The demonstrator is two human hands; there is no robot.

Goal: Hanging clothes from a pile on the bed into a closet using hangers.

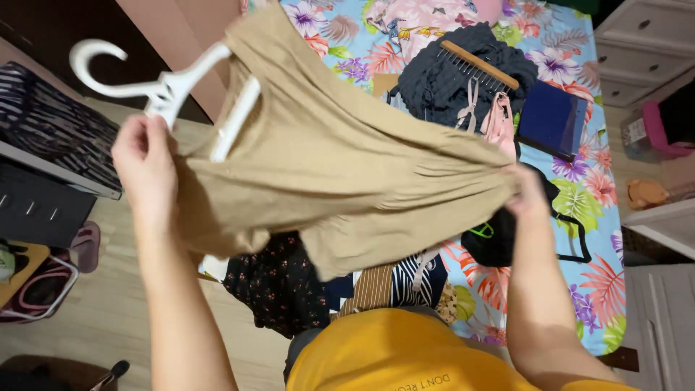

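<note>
A tan garment is stretched between my two hands above a bed. My left hand grips the white plastic hanger just under its hook, together with the upper edge of the garment. One arm of the hanger sits inside the cloth. My right hand pinches the garment's far end and pulls it out to the right. The cloth hangs slack in the middle.
The bed has a bright floral sheet with clothes on it: a dark knit piece with a wooden hanger, a navy folded item, a black floral garment, striped cloth. White drawers stand at right, a dark striped shelf at left.
</note>
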